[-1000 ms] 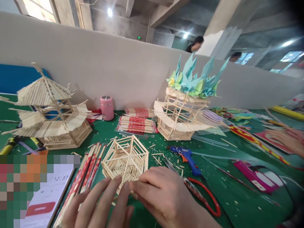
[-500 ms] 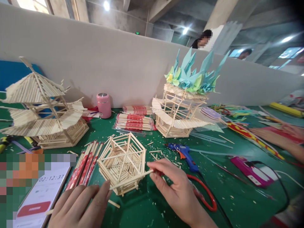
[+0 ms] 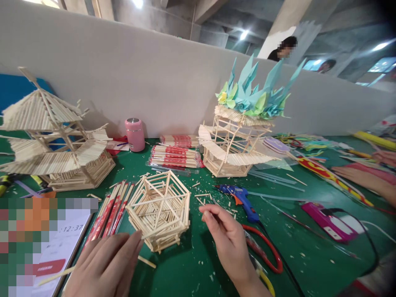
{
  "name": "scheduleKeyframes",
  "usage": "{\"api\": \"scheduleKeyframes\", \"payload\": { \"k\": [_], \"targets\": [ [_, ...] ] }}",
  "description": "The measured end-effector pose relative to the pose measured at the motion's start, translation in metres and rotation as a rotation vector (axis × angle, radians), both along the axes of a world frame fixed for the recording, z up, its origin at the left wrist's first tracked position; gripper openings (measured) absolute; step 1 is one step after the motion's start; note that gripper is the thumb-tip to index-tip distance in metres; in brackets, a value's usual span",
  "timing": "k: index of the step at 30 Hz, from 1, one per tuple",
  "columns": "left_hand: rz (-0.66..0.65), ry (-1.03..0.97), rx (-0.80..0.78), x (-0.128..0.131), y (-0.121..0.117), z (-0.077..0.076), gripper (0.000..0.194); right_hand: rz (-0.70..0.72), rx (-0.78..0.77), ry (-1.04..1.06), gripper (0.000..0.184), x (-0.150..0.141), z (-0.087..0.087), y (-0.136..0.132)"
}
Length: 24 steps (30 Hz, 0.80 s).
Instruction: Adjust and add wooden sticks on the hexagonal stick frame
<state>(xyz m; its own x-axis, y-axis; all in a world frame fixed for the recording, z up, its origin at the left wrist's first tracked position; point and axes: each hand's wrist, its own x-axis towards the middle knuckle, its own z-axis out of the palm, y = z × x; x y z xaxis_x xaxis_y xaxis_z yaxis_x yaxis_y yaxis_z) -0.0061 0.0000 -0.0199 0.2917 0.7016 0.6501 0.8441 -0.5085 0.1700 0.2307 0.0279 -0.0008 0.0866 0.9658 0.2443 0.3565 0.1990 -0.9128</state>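
Note:
A six-sided frame of wooden sticks [image 3: 161, 198] stands on the green table, with spokes across its top and slats in its base. My left hand [image 3: 107, 262] is at its front left corner, fingers curled and fingertips against or close beside the near top edge. From under that hand a loose wooden stick [image 3: 57, 276] pokes out to the left, over the phone. Another short stick [image 3: 147, 262] shows right of the hand. Right of the frame and apart from it is my right hand [image 3: 225, 239], thumb and forefinger pinched together with no stick visible between them.
A blue glue gun [image 3: 244, 202] and red-handled tool [image 3: 272, 251] lie right. Around are a phone [image 3: 62, 239], packaged sticks [image 3: 108, 210], a pink flask [image 3: 135, 136], a roofed stick pavilion [image 3: 62, 152] and one topped with paper leaves [image 3: 235, 144]. Another person's hand [image 3: 352, 173] is far right.
My right hand has let go of the stick's end and drawn slightly right. That stick now lies along the frame's front edge. The stick under my left hand sticks out further left.

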Motion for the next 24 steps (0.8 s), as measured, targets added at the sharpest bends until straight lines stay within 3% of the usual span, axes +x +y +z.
{"api": "scheduleKeyframes", "payload": {
  "k": [5,12,21,24],
  "targets": [
    [-0.062,-0.033,0.013,-0.001,0.006,-0.008,0.029,0.084,-0.220,0.004,0.025,-0.006,-0.019,-0.010],
    [-0.060,-0.102,-0.079,-0.003,0.011,-0.006,0.026,0.207,-0.179,-0.053,0.017,-0.025,-0.025,-0.015],
    [-0.122,-0.115,-0.155,-0.020,0.011,0.007,0.027,0.228,-0.152,-0.062,0.026,-0.034,-0.018,-0.018],
    [-0.186,-0.092,-0.161,-0.021,0.014,0.016,0.024,0.175,-0.178,-0.031,0.024,-0.032,-0.022,-0.020]
  ]
}}
